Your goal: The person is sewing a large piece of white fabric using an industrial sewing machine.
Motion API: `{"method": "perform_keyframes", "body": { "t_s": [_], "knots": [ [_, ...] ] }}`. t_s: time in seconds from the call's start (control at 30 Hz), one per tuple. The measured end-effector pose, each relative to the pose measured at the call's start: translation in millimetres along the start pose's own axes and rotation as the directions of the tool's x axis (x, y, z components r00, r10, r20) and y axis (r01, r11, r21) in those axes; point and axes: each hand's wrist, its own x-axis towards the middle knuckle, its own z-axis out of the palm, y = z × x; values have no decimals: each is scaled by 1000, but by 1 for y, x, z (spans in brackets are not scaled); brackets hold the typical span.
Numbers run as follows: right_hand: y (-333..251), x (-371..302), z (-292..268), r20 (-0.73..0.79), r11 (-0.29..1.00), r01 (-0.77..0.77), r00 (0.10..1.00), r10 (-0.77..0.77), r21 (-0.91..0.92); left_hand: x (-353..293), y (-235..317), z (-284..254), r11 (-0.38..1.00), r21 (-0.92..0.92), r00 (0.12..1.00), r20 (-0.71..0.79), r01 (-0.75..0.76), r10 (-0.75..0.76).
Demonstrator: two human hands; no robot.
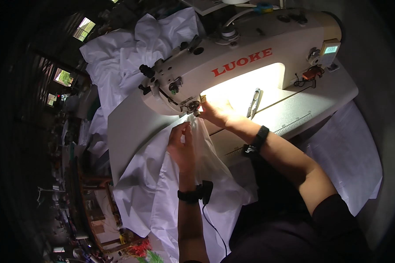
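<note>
Workshop, dim; cream sewing machine (250, 57) on pale table (127, 127). White fabric (193, 184) lay under the needle. Left hand (182, 147) pinched its fold; right hand (217, 111) pressed it flat. Step judged: feeding seam; next needed steady guiding.

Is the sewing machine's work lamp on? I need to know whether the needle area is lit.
On. A bright glow floods the bed under the sewing machine arm, lighting the right hand.

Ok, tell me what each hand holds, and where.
Left hand pinches the white fabric at a fold near its top edge; right hand presses that fabric beside the needle.
</note>
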Motion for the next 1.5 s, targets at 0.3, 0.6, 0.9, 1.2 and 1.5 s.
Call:
{"method": "perform_keyframes", "body": {
  "t_s": [0.3,0.6,0.9,1.2,1.5],
  "knots": [
    [2,3,4,91,940,-175,984,155,294,-9,-4,-7,997,-64,1000,3,31,-31],
    [16,-36,-38,103,996,62,993,-55,-67,-4,4,-17,997,-58,999,14,-41,42],
    [11,-26,-35,211,995,32,977,-13,-90,-2,21,-13,993,29,988,115,-111,107],
    [33,15,55,112,993,-104,989,97,60,-9,12,-20,998,1,992,109,-66,65],
    [17,-36,-28,100,989,144,984,-146,28,0,13,-19,985,-121,982,123,-126,141]
  ]
}}
